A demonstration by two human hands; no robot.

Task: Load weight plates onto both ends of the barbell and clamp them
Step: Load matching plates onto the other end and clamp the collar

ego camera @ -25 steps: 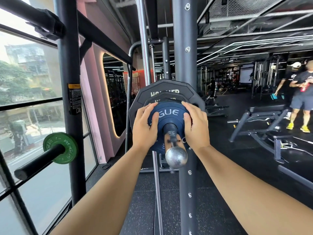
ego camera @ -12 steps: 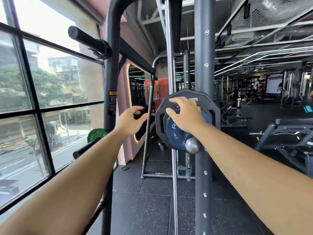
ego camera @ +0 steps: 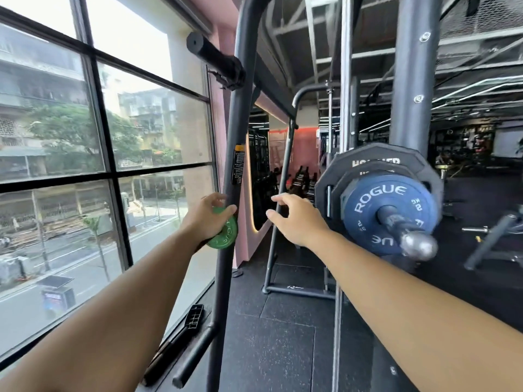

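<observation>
Status on the near end of the steel barbell sleeve [ego camera: 402, 224], at 3–4 o'clock in view: three plates are on.
- Innermost is a large twelve-sided black rubber plate [ego camera: 379, 158].
- A smaller black plate [ego camera: 348, 176] sits against it.
- Outermost is a blue round ROGUE plate [ego camera: 387, 213].

They look seated together, but motion blur makes that hard to confirm. No clamp shows outboard of the blue plate, and the sleeve runs bare to its rounded end. My read is that this end is loaded but not clamped.

The left hand [ego camera: 205, 220] is at 8 o'clock of centre. Its fingers [ego camera: 219, 197] curl over the rim of a small green round plate [ego camera: 226, 236], which sits hard against the dark grey rack upright [ego camera: 235, 137]. The hand hides the plate's mount, and the plate has not yet come away from the upright.

The right hand [ego camera: 300, 222] is at 9 o'clock of the blue plate and apart from it. Its fingers [ego camera: 278, 198] are loosely spread and hold nothing.

Likely step: fetching the green plate as the next load.

Left to do:
- Seat the green plate.
- Clamp this end.
- Load and clamp the far end, which is out of view, so its state is unknown.

I can't pick out a clamp anywhere in frame.
</observation>
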